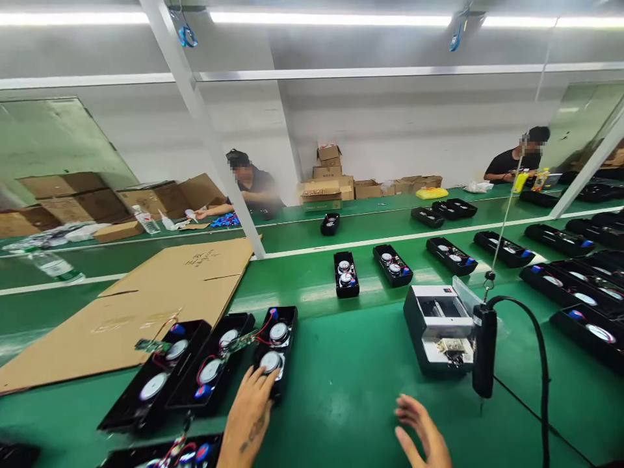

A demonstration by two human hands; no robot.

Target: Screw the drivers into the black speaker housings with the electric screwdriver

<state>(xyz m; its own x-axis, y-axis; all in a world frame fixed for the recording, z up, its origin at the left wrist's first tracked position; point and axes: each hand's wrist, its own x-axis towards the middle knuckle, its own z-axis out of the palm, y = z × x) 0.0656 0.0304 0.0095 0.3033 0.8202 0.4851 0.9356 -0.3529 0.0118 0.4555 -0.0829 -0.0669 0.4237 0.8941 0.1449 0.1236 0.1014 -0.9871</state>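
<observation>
My left hand (251, 413) is at the near end of a black speaker box (288, 335), its fingers curled over the edge onto the lower round white speaker. Part of that grip is hidden. My right hand (422, 432) hovers over the green bench, fingers apart and holding nothing. Left of the held box lie a second speaker box (188, 396) and a third speaker box (124, 403), with green circuit boards and red wires on top. Another speaker box (131, 458) is cut off at the bottom edge.
A black electric screwdriver (484, 351) hangs at right by a grey-white screw feeder (439, 331). Flattened cardboard (170, 292) covers the left bench. More speaker boxes (346, 274) stand farther back and right. Two people sit across the bench. A slanted white post (209, 130) rises at left.
</observation>
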